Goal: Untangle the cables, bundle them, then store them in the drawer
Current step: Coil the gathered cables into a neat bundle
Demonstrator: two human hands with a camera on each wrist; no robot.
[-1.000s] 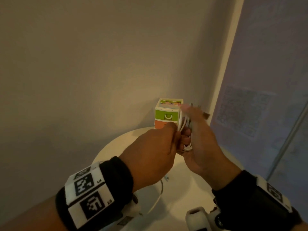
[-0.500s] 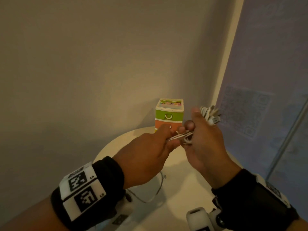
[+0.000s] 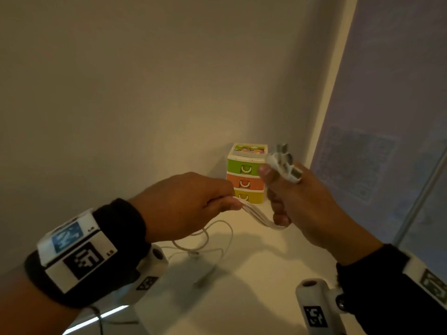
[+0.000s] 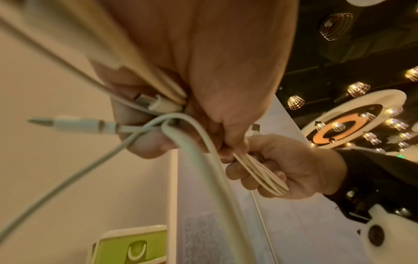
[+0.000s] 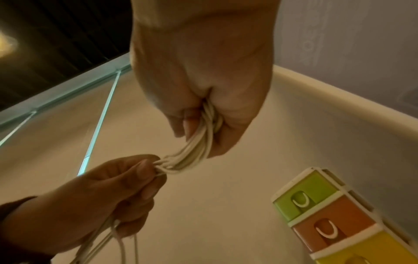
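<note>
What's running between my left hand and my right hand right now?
A short stretch of white cables, pinched by the left hand and gripped by the right hand; the head and right wrist views show it.

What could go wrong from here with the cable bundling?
1. The left hand pinches several strands of the white cables while loose loops trail onto the table; pulling may tighten a snag rather than free it.
2. The plugs stick out above the right hand, held only at their bases, so one might slip out.
3. All three drawers of the drawer unit look closed and both hands are full, so storing needs a free hand.
</note>
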